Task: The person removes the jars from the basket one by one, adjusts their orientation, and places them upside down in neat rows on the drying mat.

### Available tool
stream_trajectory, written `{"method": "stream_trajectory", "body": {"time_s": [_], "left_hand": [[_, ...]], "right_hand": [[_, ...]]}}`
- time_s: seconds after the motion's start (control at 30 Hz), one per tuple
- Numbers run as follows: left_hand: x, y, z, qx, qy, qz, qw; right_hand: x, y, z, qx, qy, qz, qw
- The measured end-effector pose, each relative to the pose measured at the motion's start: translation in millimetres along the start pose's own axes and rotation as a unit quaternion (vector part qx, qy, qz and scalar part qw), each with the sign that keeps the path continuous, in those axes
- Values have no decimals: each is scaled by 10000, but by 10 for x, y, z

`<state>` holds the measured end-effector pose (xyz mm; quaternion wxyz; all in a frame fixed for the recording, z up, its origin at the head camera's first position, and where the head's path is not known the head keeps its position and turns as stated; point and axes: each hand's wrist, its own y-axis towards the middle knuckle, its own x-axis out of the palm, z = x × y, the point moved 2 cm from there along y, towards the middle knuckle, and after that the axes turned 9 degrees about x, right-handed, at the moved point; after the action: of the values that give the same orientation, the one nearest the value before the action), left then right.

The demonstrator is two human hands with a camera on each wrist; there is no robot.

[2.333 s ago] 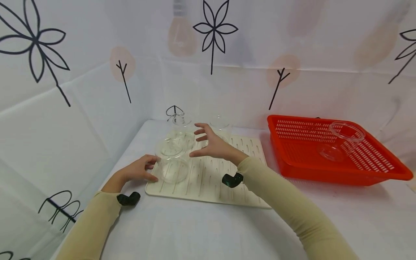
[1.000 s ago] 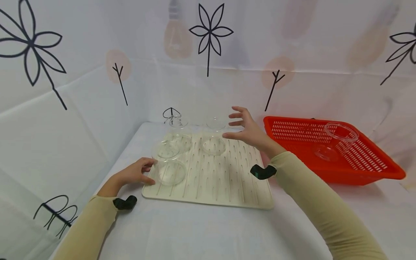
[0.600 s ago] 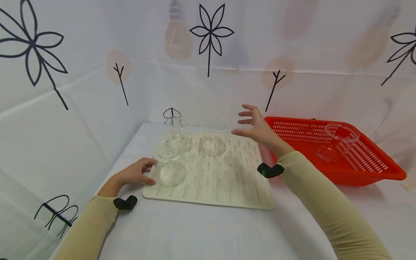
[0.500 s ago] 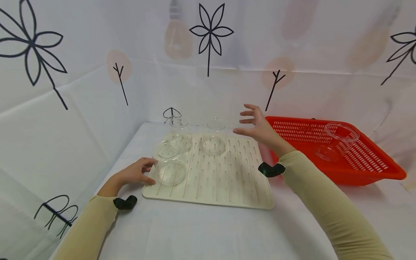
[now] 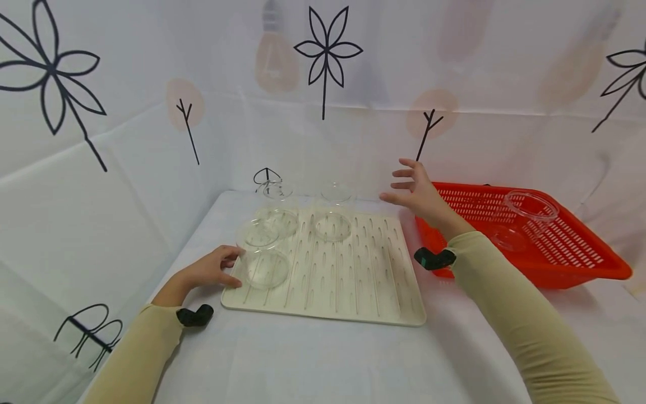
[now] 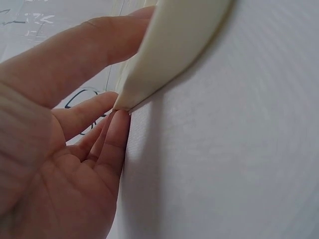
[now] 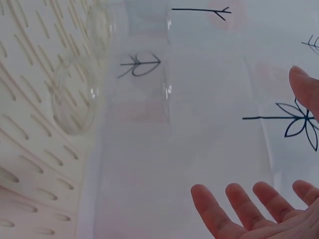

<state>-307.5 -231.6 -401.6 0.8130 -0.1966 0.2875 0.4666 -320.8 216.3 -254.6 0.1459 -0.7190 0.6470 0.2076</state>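
In the head view my left hand (image 5: 209, 268) holds the left edge of a cream drying mat (image 5: 353, 280). The left wrist view shows the thumb over the top of the mat's rim (image 6: 174, 45), with fingertips against its side. Three clear cups stand on the mat, mouth down: a front-left cup (image 5: 266, 268) close to that hand, a back-left cup (image 5: 278, 216) and a back-middle cup (image 5: 332, 227). My right hand (image 5: 421, 193) is in the air by the basket's left rim, fingers spread and thumb apart, holding nothing. Its wrist view shows bare fingers (image 7: 244, 209).
A red plastic basket (image 5: 504, 275) stands to the right of the mat. Inside it is another clear cup (image 5: 532, 206), its wide mouth up and slightly tilted. A white printed cloth (image 5: 328, 134) hangs behind and at the left, and white cloth (image 5: 303, 359) covers the table.
My right hand has moved right, from among the clear cups on the mat to the left side of the red basket, staying empty. The left hand stays at the mat's edge.
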Motion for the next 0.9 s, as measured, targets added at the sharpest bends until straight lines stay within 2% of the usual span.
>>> {"method": "stream_trajectory", "body": {"time_s": [0.43, 0.9], "left_hand": [[-3, -2, -2, 51, 29, 6, 10000], [-13, -6, -9, 2, -8, 21, 10000]], "right_hand": [[-289, 46, 169, 404, 17, 169, 9990], [-612, 77, 361, 825, 0, 571, 9950]]}}
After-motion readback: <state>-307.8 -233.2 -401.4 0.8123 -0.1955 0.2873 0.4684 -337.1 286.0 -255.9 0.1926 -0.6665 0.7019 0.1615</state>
